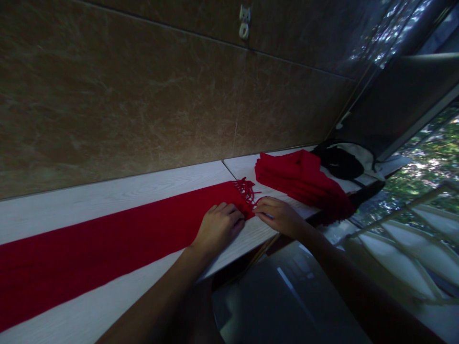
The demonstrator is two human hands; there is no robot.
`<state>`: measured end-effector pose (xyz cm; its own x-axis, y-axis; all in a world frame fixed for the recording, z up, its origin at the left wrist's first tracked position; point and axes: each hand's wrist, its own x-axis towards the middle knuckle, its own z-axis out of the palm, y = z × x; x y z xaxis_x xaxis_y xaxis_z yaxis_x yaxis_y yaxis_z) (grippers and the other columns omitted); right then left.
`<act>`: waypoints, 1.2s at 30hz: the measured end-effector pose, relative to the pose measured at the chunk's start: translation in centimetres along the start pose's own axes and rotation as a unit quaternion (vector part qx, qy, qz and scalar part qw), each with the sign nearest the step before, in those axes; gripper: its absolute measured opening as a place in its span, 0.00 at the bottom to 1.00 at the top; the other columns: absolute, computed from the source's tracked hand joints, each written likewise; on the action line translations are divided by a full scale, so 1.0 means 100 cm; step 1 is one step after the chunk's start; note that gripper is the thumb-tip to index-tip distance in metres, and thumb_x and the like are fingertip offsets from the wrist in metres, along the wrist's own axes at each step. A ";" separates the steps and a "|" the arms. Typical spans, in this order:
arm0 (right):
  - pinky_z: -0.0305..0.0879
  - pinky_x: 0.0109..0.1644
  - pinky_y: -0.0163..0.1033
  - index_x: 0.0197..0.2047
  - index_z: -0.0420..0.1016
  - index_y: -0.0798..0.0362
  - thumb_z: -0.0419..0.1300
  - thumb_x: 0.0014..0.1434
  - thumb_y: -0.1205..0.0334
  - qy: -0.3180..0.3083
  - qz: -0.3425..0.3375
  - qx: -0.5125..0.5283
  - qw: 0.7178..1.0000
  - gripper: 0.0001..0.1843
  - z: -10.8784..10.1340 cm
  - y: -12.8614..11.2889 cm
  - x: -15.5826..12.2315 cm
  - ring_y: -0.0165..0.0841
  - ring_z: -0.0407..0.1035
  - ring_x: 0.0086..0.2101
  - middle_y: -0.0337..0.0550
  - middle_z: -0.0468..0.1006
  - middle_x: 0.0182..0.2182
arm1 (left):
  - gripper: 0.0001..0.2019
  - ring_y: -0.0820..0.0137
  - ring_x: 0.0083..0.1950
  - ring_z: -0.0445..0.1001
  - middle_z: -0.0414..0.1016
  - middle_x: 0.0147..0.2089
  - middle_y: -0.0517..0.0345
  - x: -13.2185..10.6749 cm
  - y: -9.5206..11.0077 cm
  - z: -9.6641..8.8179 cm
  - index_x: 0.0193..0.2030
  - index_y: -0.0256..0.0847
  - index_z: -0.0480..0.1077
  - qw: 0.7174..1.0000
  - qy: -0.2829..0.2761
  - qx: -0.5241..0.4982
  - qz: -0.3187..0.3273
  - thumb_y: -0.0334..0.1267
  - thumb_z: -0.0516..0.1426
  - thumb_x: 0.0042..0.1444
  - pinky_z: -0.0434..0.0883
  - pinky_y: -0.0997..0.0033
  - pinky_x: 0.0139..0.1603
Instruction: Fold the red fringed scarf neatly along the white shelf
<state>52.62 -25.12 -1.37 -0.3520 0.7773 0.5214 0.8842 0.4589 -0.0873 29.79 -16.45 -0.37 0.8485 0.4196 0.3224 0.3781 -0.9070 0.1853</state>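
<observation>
A long red scarf [107,239] lies stretched flat along a white wooden table [118,188], its fringed end [246,188] toward the right. My left hand [218,227] rests on the scarf just short of the fringe, fingers curled down onto the cloth. My right hand [279,216] lies beside the fringe on the table, its fingers pinched together at the scarf's near corner.
A stack of folded red scarves [301,179] sits further right on the table, with a black and white bag [342,160] behind it. A brown tiled wall [143,95] backs the table. A window frame and railing are at the right.
</observation>
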 end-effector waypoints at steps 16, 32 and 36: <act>0.73 0.57 0.47 0.50 0.82 0.50 0.56 0.69 0.63 0.076 0.092 0.075 0.990 0.13 -0.005 -0.003 0.020 0.38 0.76 0.50 0.49 0.82 0.48 | 0.07 0.62 0.45 0.74 0.81 0.45 0.57 -0.001 -0.001 0.003 0.44 0.46 0.81 1.000 -0.001 0.008 0.006 0.40 0.60 0.68 0.68 0.63 0.43; 0.46 0.73 0.69 0.71 0.66 0.51 0.46 0.75 0.45 -0.079 0.138 0.027 0.987 0.30 0.067 -0.035 0.105 0.51 0.47 0.73 0.55 0.56 0.74 | 0.24 0.51 0.70 0.66 0.72 0.69 0.54 -0.105 -0.100 -0.061 0.67 0.48 0.71 0.987 0.003 0.044 -0.155 0.51 0.47 0.71 0.64 0.42 0.69; 0.44 0.73 0.71 0.71 0.66 0.51 0.45 0.74 0.42 -0.090 0.111 -0.001 0.990 0.32 0.074 -0.033 0.094 0.53 0.47 0.73 0.55 0.55 0.74 | 0.31 0.45 0.79 0.47 0.53 0.79 0.59 -0.145 -0.118 -0.069 0.76 0.53 0.56 0.966 -0.073 0.088 -0.231 0.58 0.45 0.71 0.50 0.32 0.75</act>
<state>44.14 -16.13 -2.47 -0.1972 0.9230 0.3303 0.9465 0.2671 -0.1812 10.50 -11.53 -0.84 0.6123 0.7833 0.1067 0.7753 -0.6214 0.1127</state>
